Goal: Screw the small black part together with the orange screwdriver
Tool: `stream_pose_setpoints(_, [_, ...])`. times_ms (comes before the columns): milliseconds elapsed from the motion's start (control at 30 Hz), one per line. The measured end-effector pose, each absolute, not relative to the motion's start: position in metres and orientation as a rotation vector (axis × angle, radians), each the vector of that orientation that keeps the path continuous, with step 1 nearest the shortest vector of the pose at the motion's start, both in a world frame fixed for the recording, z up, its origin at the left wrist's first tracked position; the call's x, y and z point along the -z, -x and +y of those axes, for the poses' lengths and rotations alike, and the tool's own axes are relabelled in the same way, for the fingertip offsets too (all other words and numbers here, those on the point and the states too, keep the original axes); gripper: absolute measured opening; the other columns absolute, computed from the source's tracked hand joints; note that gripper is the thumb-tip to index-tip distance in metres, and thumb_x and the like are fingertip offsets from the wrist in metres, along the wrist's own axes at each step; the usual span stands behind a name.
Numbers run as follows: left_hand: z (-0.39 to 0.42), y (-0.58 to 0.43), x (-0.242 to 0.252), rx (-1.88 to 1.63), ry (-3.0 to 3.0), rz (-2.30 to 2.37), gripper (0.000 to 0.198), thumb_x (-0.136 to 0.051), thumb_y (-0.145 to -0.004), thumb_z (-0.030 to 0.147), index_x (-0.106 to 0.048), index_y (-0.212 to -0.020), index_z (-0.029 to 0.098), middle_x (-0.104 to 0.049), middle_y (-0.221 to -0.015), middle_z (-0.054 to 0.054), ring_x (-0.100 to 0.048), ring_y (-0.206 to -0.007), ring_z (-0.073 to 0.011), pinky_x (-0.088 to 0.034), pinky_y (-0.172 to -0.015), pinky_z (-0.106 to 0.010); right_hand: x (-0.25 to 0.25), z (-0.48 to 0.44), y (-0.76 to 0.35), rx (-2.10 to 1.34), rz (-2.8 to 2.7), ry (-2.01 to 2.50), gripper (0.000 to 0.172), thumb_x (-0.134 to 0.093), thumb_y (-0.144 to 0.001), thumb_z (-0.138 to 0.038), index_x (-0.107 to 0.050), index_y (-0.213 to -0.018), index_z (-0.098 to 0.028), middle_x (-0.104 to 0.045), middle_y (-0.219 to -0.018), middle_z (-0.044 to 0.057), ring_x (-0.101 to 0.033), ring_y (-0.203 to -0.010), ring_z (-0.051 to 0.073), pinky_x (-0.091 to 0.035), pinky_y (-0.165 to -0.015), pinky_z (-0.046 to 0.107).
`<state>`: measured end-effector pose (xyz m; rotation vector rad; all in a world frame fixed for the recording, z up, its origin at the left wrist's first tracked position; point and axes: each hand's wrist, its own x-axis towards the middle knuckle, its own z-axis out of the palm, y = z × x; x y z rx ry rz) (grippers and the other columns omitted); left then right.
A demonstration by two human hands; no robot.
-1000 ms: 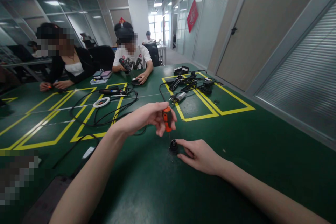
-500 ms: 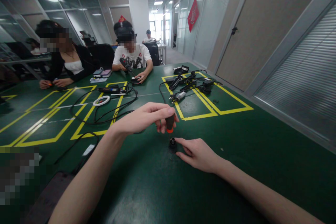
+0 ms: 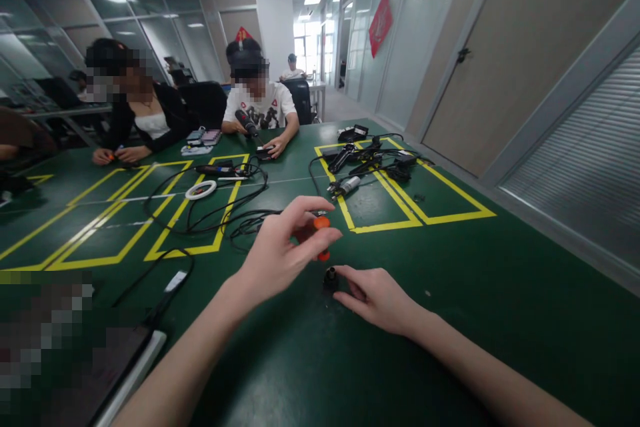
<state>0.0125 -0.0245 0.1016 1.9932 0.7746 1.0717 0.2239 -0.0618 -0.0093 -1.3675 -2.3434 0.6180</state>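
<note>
My left hand (image 3: 287,247) is closed loosely round an upright screwdriver (image 3: 324,256) with a dark and orange handle. The thumb lies across the handle, its orange top shows above, and the index finger arches over it. Directly below is a small black part (image 3: 330,280) with a round, hollow upper end, standing on the green table (image 3: 280,353). My right hand (image 3: 375,297) grips this part from the right between thumb and index finger. The screwdriver's tip is too fine to make out.
Black cables (image 3: 193,213) and a white ring (image 3: 201,190) lie to the left. Black tools with cords (image 3: 345,159) lie within yellow tape at the back right. A tablet-like device (image 3: 130,373) is at the lower left. Two people (image 3: 263,103) sit across the table, one with a power tool.
My left hand has turned and its fingers have shifted on the screwdriver, so the orange top now shows. The right hand still holds the black part. The view has shifted slightly left.
</note>
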Motion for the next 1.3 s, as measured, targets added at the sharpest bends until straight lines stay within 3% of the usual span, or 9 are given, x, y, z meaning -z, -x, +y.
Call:
stream_pose_setpoints(167, [-0.035, -0.012, -0.077, -1.423, -2.329, 0.769, 0.021, -0.062, -0.099, 0.021, -0.066, -0.119, 0.019, -0.076, -0.092, -0.003, -0.070, -0.074, -0.0120, -0.055, -0.070, -0.021, 0.008, -0.059, -0.219, -0.673, -2.275, 1.363, 0.024, -0.066, -0.097, -0.034, -0.068, -0.116, -0.020, -0.064, -0.066, -0.003, -0.060, -0.057, 0.017, -0.034, -0.057, 0.026])
stream_pose_setpoints(333, [-0.039, -0.010, -0.071, -1.195, -2.485, 0.833, 0.061, -0.063, -0.092, 0.015, -0.045, -0.149, 0.024, -0.075, -0.111, -0.006, -0.071, -0.091, -0.0172, -0.057, -0.086, -0.028, 0.006, -0.060, -0.217, -0.714, -2.279, 1.328, 0.022, -0.061, -0.100, -0.036, -0.068, -0.115, -0.020, -0.070, -0.074, 0.000, -0.064, -0.063, 0.018, -0.038, -0.061, 0.026])
stream_pose_setpoints(433, [-0.040, -0.007, -0.081, -1.002, -2.511, 0.806, 0.072, -0.061, -0.089, 0.013, -0.038, -0.156, 0.025, -0.073, -0.115, -0.007, -0.071, -0.096, -0.0198, -0.056, -0.092, -0.031, 0.005, -0.061, -0.216, -0.738, -2.302, 1.298, 0.024, -0.057, -0.102, -0.036, -0.067, -0.117, -0.020, -0.072, -0.079, 0.003, -0.066, -0.067, 0.018, -0.040, -0.064, 0.027])
stream_pose_setpoints(633, [-0.038, 0.005, -0.097, -0.867, -2.536, 0.893, 0.068, -0.064, -0.096, 0.023, -0.039, -0.158, 0.031, -0.072, -0.125, -0.007, -0.070, -0.098, -0.0203, -0.057, -0.093, -0.032, 0.007, -0.061, -0.214, -0.671, -2.362, 1.325, 0.028, -0.059, -0.101, -0.033, -0.066, -0.124, -0.019, -0.072, -0.076, 0.002, -0.066, -0.067, 0.019, -0.040, -0.064, 0.027])
stream_pose_setpoints(800, [-0.035, 0.009, -0.095, -0.867, -2.544, 0.878, 0.064, -0.066, -0.096, 0.026, -0.044, -0.155, 0.031, -0.073, -0.118, -0.005, -0.070, -0.088, -0.0185, -0.057, -0.088, -0.031, 0.009, -0.061, -0.215, -0.669, -2.362, 1.343, 0.029, -0.060, -0.101, -0.033, -0.066, -0.125, -0.018, -0.071, -0.075, 0.001, -0.065, -0.066, 0.020, -0.038, -0.062, 0.027])
stream_pose_setpoints(900, [-0.034, 0.010, -0.096, -0.877, -2.549, 0.863, 0.067, -0.062, -0.095, 0.021, -0.039, -0.158, 0.029, -0.072, -0.113, -0.006, -0.069, -0.095, -0.0203, -0.056, -0.090, -0.032, 0.007, -0.061, -0.215, -0.675, -2.367, 1.346, 0.028, -0.060, -0.101, -0.032, -0.066, -0.125, -0.018, -0.071, -0.074, 0.001, -0.066, -0.066, 0.020, -0.038, -0.062, 0.028])
stream_pose_setpoints(1033, [-0.032, 0.012, -0.100, -0.863, -2.472, 0.824, 0.070, -0.055, -0.096, 0.015, -0.034, -0.161, 0.028, -0.070, -0.124, -0.007, -0.068, -0.103, -0.0199, -0.055, -0.097, -0.033, 0.004, -0.061, -0.216, -0.678, -2.385, 1.366, 0.025, -0.059, -0.101, -0.031, -0.066, -0.122, -0.019, -0.071, -0.073, 0.000, -0.065, -0.064, 0.019, -0.037, -0.061, 0.027])
stream_pose_setpoints(1167, [-0.030, 0.011, -0.097, -0.910, -2.408, 0.849, 0.064, -0.060, -0.098, 0.021, -0.040, -0.158, 0.029, -0.069, -0.130, -0.007, -0.068, -0.105, -0.0201, -0.057, -0.096, -0.033, 0.005, -0.060, -0.215, -0.629, -2.393, 1.386, 0.026, -0.057, -0.102, -0.032, -0.065, -0.123, -0.019, -0.071, -0.073, 0.001, -0.066, -0.063, 0.019, -0.037, -0.061, 0.027])
stream_pose_setpoints(1300, [-0.029, 0.007, -0.093, -0.938, -2.380, 0.864, 0.059, -0.066, -0.096, 0.027, -0.049, -0.152, 0.028, -0.061, -0.147, -0.010, -0.064, -0.125, -0.0264, -0.056, -0.104, -0.038, 0.006, -0.060, -0.214, -0.596, -2.390, 1.386, 0.027, -0.056, -0.102, -0.032, -0.065, -0.124, -0.019, -0.072, -0.073, 0.002, -0.067, -0.063, 0.020, -0.039, -0.060, 0.027])
